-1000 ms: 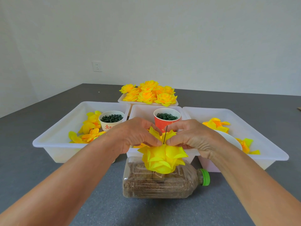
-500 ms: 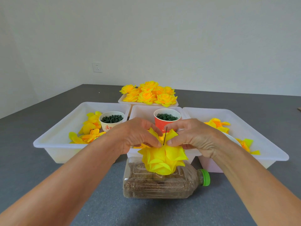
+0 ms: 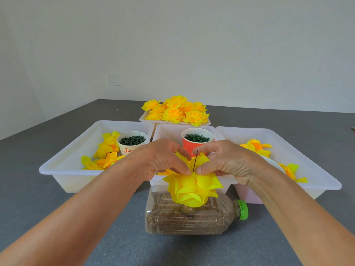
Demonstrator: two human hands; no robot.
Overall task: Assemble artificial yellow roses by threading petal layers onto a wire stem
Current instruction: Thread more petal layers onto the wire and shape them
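Note:
A thin dark wire stem stands upright out of a yellow rose built of stacked petal layers, which sits upside down over a bottle. My left hand and my right hand meet at the wire, thumbs and fingertips pinching the topmost yellow petal layer on either side of it. The lower end of the wire is hidden inside the flower.
Three white bins stand behind: the left bin holds loose petals and a white cup of green pieces, the middle one a red cup, the right bin more petals. A far tray carries finished roses.
Both hands have pressed the top petal layer slightly lower down the wire onto the flower; otherwise the scene is the same.

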